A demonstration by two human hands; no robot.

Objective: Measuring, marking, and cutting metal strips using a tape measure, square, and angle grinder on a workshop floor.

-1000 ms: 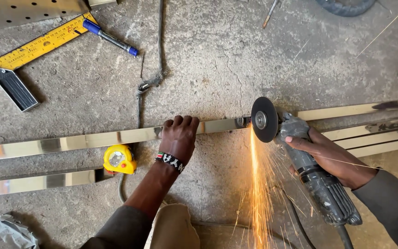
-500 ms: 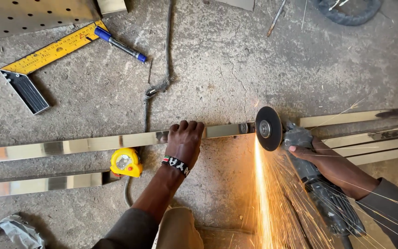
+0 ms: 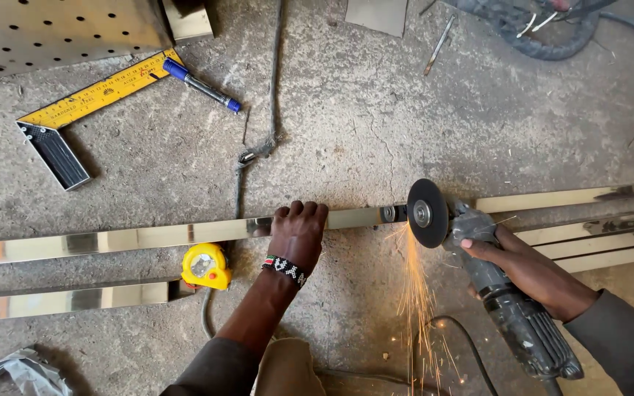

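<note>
A long shiny square metal tube (image 3: 133, 238) lies across the concrete floor. My left hand (image 3: 299, 233), with a beaded wristband, presses down on it near the middle. My right hand (image 3: 526, 268) grips a grey angle grinder (image 3: 504, 297). Its dark disc (image 3: 427, 213) stands upright against the tube just right of my left hand, and orange sparks (image 3: 416, 293) fly down toward me.
A yellow tape measure (image 3: 205, 265) sits below the tube beside a second shiny tube (image 3: 67, 299). More tubes (image 3: 596, 242) lie at right. A yellow try square (image 3: 82, 110), a blue marker (image 3: 201, 85), a rope (image 3: 247, 158) and a perforated steel sheet (image 3: 45, 33) lie farther off.
The view has shifted slightly, so everything sits lower in frame. The spark stream is thinner and shorter than before. Both hands keep their hold.
</note>
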